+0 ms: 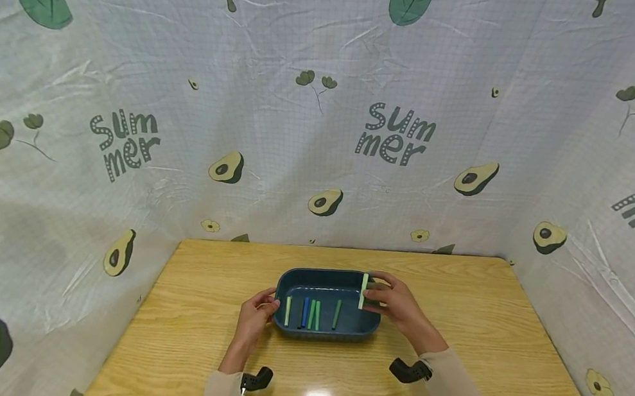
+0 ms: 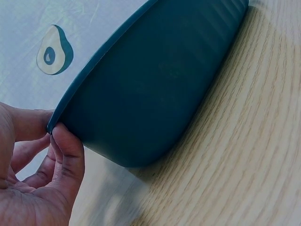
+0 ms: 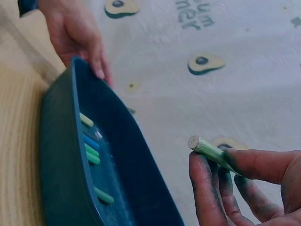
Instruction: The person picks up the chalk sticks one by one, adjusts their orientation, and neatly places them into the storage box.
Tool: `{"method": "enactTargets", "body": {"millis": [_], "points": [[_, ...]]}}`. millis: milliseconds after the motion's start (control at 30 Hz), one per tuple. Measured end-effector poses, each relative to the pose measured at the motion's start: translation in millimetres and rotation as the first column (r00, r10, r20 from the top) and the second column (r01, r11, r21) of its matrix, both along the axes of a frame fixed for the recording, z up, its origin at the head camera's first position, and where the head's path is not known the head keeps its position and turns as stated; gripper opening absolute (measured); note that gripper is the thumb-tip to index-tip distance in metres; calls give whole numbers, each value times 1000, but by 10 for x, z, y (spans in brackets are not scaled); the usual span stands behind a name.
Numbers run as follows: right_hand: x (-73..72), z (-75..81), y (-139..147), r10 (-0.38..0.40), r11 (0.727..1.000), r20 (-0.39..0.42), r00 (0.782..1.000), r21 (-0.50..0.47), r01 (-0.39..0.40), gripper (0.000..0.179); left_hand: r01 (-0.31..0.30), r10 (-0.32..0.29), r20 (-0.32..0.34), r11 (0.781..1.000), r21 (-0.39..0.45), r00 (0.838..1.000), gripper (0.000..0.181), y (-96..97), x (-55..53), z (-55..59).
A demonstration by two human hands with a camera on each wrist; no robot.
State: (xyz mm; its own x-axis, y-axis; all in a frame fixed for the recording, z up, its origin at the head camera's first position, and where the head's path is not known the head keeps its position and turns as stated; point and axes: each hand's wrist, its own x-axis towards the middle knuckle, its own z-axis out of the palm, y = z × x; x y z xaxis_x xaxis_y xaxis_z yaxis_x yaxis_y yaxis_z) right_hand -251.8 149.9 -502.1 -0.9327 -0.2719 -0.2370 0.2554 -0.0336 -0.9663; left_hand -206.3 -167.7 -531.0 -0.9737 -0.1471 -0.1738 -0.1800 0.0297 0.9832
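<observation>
A dark blue rectangular tub (image 1: pixel 346 337) holds several short sticks that look like chalk. Inside are a pale yellow-green stick (image 1: pixel 287 311), a blue one (image 1: pixel 305 311), two green ones side by side, and a darker green stick (image 1: pixel 337 314) apart from them. My left hand (image 1: pixel 253 320) pinches the tub's left rim between thumb and fingers; the left wrist view shows this grip close up. Over the tub's right end, my right hand (image 1: pixel 399 305) pinches a pale green chalk stick (image 3: pixel 211 151) between thumb and fingers. Green dust marks those fingertips.
The tub stands on a light wooden table (image 1: pixel 217 271). Behind and beside the table hangs a white sheet (image 1: pixel 278 129) printed with avocados, leaves and lettering. Each wrist wears a black device, such as the one on the right wrist (image 1: pixel 411 370).
</observation>
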Motion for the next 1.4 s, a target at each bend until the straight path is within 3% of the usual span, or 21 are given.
{"method": "enactTargets", "body": {"millis": [600, 833, 967, 1100, 1400], "points": [[-169, -155, -387, 36, 999, 73, 997, 11, -37, 54, -4, 4, -3, 1000, -3, 1000, 39, 1, -4, -17], [-237, -247, -499, 30, 999, 112, 993, 36, -34, 55, -21, 21, 1, 1000, -4, 1000, 40, -34, -127, -270], [-239, -265, -561, 40, 996, 133, 990, 70, -49, 56, -28, 29, 2, 999, -16, 1000, 40, -31, -144, -309], [-217, -295, -603, 50, 989, 146, 988, 128, -69, 55, -22, 22, 3, 1000, -2, 1000, 40, -29, -128, -263], [-184, -408, -644, 61, 983, 166, 984, 162, -88, 53, -12, 12, 1, 1000, -8, 1000, 40, 15, -3, 12]]}}
